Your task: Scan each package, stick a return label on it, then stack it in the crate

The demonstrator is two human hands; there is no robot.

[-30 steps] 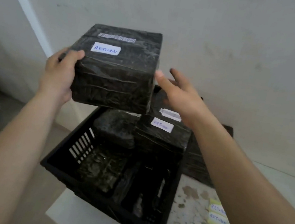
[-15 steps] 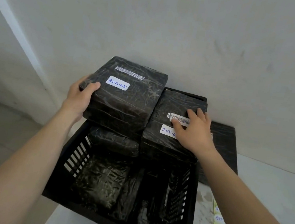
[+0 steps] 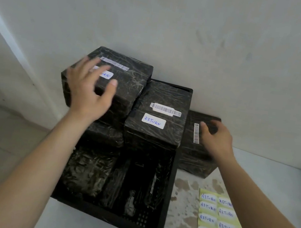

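**A:** What are my hands doing?

**B:** Your left hand [image 3: 89, 89] has let go; fingers spread, hovering over the labelled package [image 3: 111, 81] you were carrying half a second ago. It now sits on the stack at the crate's [image 3: 173, 175] back left.

**A:** And the right?

**B:** The right hand [image 3: 215, 137] left the second package [image 3: 159, 115] and reaches, fingers loosely curled, to the unlabelled package [image 3: 196, 155] on the table [image 3: 280, 190]. Whether it grips yet, I cannot tell.

**A:** So that one's next; the label sheet [image 3: 219, 220] is near.
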